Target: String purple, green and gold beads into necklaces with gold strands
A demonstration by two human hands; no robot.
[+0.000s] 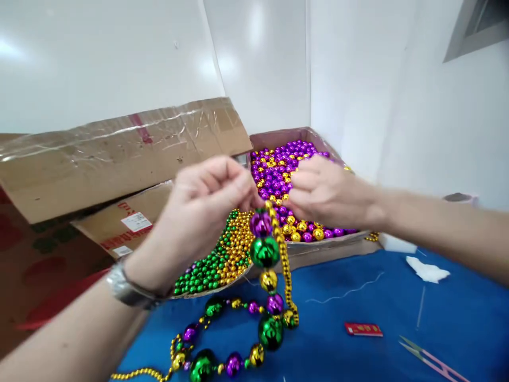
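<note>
Nearest the camera, on the blue cloth table cover (pixel 437 318), the lower loop of a bead necklace (pixel 264 297) lies curled: large glossy metallic spheres in green, purple and gold, spaced by runs of tiny gold beads. To the right lie a small red packet (pixel 363 329), pink-handled thread snips (pixel 431 361), loose white thread (pixel 345 293) and a scrap of white tissue (pixel 427 269).

Above the cloth, the necklace hangs from both hands. The left hand (pixel 202 212), a metal wristwatch (pixel 129 289) on its wrist, has its fingers curled with thumb and forefinger closed on the top of the strand. The right hand (pixel 328 193) meets it from the other side, fingertips likewise pinched on the strand. The contact point is motion-blurred; whether a knot or clasp sits there cannot be told.

Judgement: the step in hand appears to be joining or tying off the strand's upper end. The next move calls for fine fingertip control and steady tension, since the smooth heavy beads pull downward.

Behind the hands, a shallow tray (pixel 210 268) holds small green and gold beads. Further back, a cardboard box (pixel 294 138) is filled with purple and gold beads. At left, a taped cardboard flap (pixel 119 154) rests against the white wall (pixel 99 58).
</note>
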